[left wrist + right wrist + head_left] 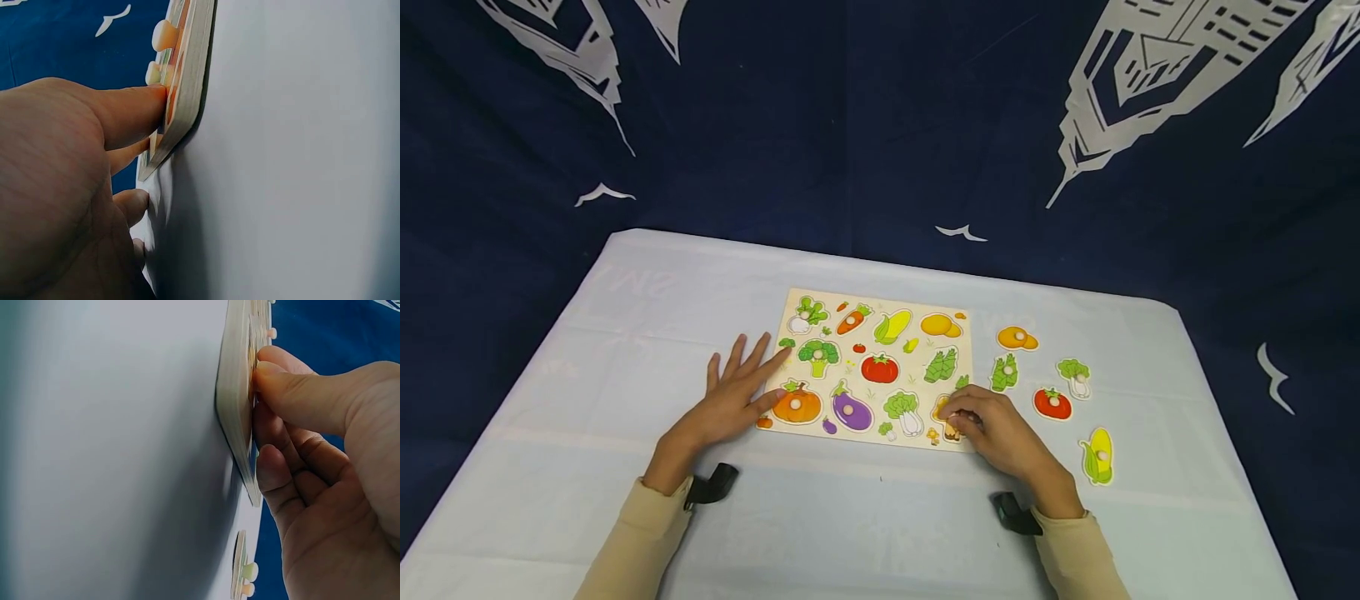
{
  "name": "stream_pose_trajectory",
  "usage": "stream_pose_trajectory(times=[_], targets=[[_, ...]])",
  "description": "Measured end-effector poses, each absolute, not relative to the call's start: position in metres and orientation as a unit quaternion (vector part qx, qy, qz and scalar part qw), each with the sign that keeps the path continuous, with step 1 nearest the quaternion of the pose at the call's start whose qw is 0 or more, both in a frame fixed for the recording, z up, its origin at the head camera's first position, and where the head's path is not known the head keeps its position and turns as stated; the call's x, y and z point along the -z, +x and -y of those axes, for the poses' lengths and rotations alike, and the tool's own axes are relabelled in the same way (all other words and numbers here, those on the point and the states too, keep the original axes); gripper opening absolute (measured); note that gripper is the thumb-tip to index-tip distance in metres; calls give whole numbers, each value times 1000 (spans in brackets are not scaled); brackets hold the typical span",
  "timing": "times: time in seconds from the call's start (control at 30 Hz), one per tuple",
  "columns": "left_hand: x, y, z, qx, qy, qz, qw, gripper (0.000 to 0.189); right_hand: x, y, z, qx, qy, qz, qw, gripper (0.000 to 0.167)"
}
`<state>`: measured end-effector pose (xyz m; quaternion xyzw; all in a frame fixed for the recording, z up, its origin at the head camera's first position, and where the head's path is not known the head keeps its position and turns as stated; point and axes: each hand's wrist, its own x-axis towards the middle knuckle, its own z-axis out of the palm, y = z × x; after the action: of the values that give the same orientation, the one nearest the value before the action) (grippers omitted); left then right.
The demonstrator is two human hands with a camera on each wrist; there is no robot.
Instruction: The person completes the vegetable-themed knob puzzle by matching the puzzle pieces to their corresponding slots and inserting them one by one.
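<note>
A wooden vegetable puzzle board (842,346) lies on the table, with knobbed radish, carrot, broccoli, pumpkin (797,405) and eggplant pieces (851,410) in it. My left hand (730,396) rests at the board's left edge with spread fingers; its thumb (134,112) touches the pumpkin corner. At the lower right corner, my right hand (1000,429) pinches the mushroom puzzle piece (951,432) between thumb (300,394) and index finger, over the mushroom picture. The fingers cover the knob and much of that piece. Its other fingers are bent beside the board's edge.
Right of the board lie loose knobbed pieces: yellow potatoes (1012,337), a green leafy-shoot piece (1003,373), a white-stemmed green (1075,379), a tomato (1052,405) and corn (1099,457). A dark blue patterned cloth (850,125) hangs behind the white-covered table (850,517).
</note>
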<state>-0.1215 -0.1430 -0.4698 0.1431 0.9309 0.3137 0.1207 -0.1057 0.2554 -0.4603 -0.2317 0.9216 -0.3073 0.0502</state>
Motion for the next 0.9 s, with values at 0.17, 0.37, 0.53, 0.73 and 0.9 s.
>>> stream_pose_trajectory(times=[0.17, 0.37, 0.53, 0.73, 0.9], targets=[[470, -121, 143, -312, 143, -932, 120, 64, 460, -106, -255, 309, -234, -920, 51, 17], [471, -122, 142, -312, 145, -931, 122, 64, 460, -106, -256, 309, -235, -920, 54, 18], [472, -123, 142, -310, 143, -932, 123, 64, 459, -105, -256, 315, -222, -920, 69, 25], [472, -123, 142, -308, 147, -932, 122, 64, 456, -103, -258, 319, -214, -920, 74, 29], [471, -123, 143, -310, 146, -932, 122, 64, 452, -102, -263, 324, -212, -919, 66, 31]])
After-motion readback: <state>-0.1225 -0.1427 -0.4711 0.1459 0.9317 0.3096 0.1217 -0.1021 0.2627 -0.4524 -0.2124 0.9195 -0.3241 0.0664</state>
